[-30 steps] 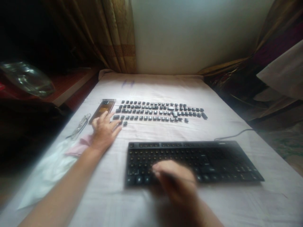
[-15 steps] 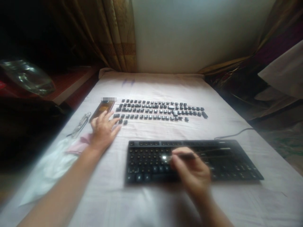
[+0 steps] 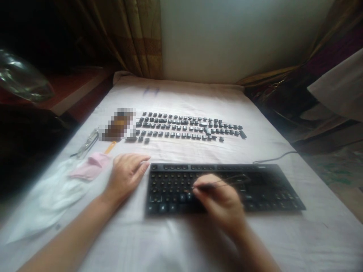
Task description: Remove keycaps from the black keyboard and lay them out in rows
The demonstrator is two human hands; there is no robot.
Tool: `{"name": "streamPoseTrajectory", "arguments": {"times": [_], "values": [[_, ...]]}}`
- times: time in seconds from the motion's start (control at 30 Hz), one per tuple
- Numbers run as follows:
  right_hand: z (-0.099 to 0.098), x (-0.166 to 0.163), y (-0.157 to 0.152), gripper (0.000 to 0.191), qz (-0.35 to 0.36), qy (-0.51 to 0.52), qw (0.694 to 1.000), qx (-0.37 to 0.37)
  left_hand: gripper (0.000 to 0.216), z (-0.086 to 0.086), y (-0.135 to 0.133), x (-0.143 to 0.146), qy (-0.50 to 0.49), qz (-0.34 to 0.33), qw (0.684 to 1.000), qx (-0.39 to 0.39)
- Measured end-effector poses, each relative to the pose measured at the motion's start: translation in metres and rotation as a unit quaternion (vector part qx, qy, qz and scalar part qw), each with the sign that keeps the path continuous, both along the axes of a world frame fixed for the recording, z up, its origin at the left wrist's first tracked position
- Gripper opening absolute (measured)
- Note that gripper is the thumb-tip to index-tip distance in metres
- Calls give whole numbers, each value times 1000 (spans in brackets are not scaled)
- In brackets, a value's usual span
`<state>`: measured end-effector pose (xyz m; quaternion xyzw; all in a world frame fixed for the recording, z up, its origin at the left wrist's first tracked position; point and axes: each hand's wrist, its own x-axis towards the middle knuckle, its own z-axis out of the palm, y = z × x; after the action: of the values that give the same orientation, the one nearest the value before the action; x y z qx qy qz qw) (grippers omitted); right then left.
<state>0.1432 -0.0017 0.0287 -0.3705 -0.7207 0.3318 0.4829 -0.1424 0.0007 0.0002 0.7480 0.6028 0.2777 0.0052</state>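
Left hand (image 3: 126, 174) has moved beside the keyboard (image 3: 272, 185), relaxed; right hand (image 3: 224, 202) pinches a wire tool (image 3: 209, 186). Bracing the keyboard helps.

Black keyboard (image 3: 272, 185) with white lettering (image 3: 182, 197), loose black keycaps (image 3: 242, 134), orange strip (image 3: 110, 147), plain pink cloth (image 3: 92, 166), white cloth (image 3: 52, 202), whitish sheet (image 3: 198, 92) with violet-blue marks (image 3: 157, 91), gold-brown curtain (image 3: 138, 28) with a darker reddish band (image 3: 141, 44), pale grey-green wall (image 3: 227, 37), purple fabric (image 3: 329, 53), reddish-brown ledge (image 3: 81, 85)

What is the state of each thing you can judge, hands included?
Keyboard: flat, partly without keys
Loose keys: spread in rows
Left hand: beside the keyboard, apparently empty
Right hand: closed on a thin tool
Pink cloth: crumpled
White cloth: crumpled
Cable: slack, curved
Glasses: lying down
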Motion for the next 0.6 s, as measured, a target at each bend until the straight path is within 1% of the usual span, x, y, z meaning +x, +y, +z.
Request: {"name": "streamPoseTrajectory", "arguments": {"times": [0.1, 0.3, 0.47, 0.6], "values": [[2, -3, 1, 14, 32, -27, 999, 16, 31, -2, 0, 1, -18, -13, 1000, -12], [0, -5, 1, 15, 69, -81, 993, 48, 31, -2, 0, 4, -25, -33, 999, -15], [-3, -4, 1, 16, 84, -93, 990, 66, 30, -2, -1, 5, -34, -43, 998, -24], [-7, -3, 0, 14, 98, -122, 984, 84, 29, -3, 0, 4, -38, -47, 998, -26]]}}
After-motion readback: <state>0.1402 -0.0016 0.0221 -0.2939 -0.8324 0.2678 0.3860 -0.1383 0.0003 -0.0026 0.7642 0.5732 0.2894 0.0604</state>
